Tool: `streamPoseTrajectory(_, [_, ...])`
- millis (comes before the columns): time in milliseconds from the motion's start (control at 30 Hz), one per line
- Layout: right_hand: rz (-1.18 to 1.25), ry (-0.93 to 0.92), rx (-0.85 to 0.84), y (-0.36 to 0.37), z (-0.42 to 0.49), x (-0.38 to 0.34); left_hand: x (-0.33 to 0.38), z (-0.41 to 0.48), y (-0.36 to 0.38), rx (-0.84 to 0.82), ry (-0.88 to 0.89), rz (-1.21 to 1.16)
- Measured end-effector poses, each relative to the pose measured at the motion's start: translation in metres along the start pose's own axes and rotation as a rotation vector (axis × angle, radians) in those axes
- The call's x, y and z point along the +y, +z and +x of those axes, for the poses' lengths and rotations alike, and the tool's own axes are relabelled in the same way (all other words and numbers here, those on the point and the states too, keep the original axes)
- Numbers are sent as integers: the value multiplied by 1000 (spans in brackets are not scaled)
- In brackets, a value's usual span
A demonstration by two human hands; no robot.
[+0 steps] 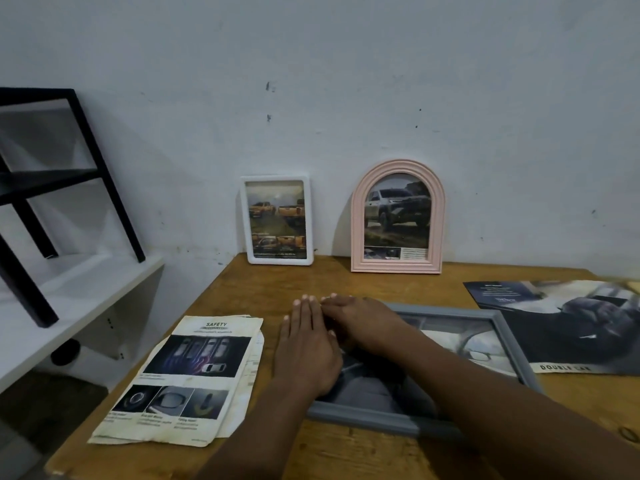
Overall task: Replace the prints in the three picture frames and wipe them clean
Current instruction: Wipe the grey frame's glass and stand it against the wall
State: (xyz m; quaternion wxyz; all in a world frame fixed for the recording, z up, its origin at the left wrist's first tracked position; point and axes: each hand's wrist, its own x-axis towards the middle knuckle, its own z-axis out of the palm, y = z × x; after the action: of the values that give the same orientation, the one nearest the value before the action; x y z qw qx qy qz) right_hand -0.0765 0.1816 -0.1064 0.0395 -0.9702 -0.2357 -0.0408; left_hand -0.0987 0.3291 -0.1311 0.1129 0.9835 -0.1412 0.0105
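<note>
- Head view looks down on a wooden tabletop (346,282) set against a pale wall (346,81).
- A grey frame (363,415) lies flat on the tabletop near its front edge, glass side up, with a dim car-interior print (478,344) in it.
- The left hand (308,351) lies palm down over the frame's left rim, its fingers straight and together and pointing toward the wall.
- The right hand (360,323) crosses in from the right over the frame's upper left corner. Its fingers (332,299) stretch leftward and touch the left hand's fingers; it seems flat and empty, though its palm side is hidden.
- A white frame (280,261) leans upright against the wall at the back, holding a print of orange pickup trucks.
- A pink arched frame (396,266) stands just to its right, also against the wall, with a print of a grey pickup.
- A small stack of worn prints (194,375), the top one headed "SAFETY", lies left of the grey frame, close to the left hand.
- A dark brochure (571,327) lies open on the right, its near corner tucked under the grey frame.
- A white shelf (69,292) at the left carries a black metal rack (104,188).
</note>
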Motion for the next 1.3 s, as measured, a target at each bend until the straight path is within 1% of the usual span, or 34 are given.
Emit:
streamPoseTrajectory(67, [-47, 32, 3, -1, 4, 4, 1, 0, 1, -2, 45, 8])
streamPoseTrajectory(167, [-85, 86, 16, -5, 4, 11, 1, 0, 1, -54, 91, 22])
streamPoseTrajectory(333, [-188, 216, -3, -13, -8, 28, 0, 5, 4, -122, 63, 33])
streamPoseTrajectory(533, [-386, 303, 33, -17, -70, 68, 1, 8, 3, -137, 30, 45])
streamPoseTrajectory(600, [-438, 360, 31, -18, -99, 81, 1, 9, 4, -142, 27, 38])
streamPoseTrajectory(700, [-450, 475, 39, -18, -138, 99, 1, 9, 7, -142, 14, 44])
streamPoseTrajectory(800, [-421, 596, 112, -18, -156, 103, 4, 8, 7, -141, 6, 49])
streamPoseTrajectory(933, [-316, 722, 128, -14, -151, 103, 6, 5, 7, -143, -5, 46])
streamPoseTrajectory(1000, [-127, 802, 223, -15, -151, 107, 6, 5, 7, -144, -4, 45])
streamPoseTrajectory(1067, [162, 898, 397, -22, -160, 112, 5, 6, 6, -146, -4, 37])
streamPoseTrajectory(1133, [344, 974, 558, -32, -179, 119, 5, 6, 6, -131, 0, 44])
streamPoseTrajectory(1167, [359, 980, 557, -37, -191, 124, 4, 7, 6, -118, 1, 53])
streamPoseTrajectory(1200, [344, 959, 498, -42, -206, 126, 4, 5, 6, -105, 1, 61])
streamPoseTrajectory(1300, [207, 808, 196, -64, -251, 119, 6, -1, 3, -41, -11, 61])
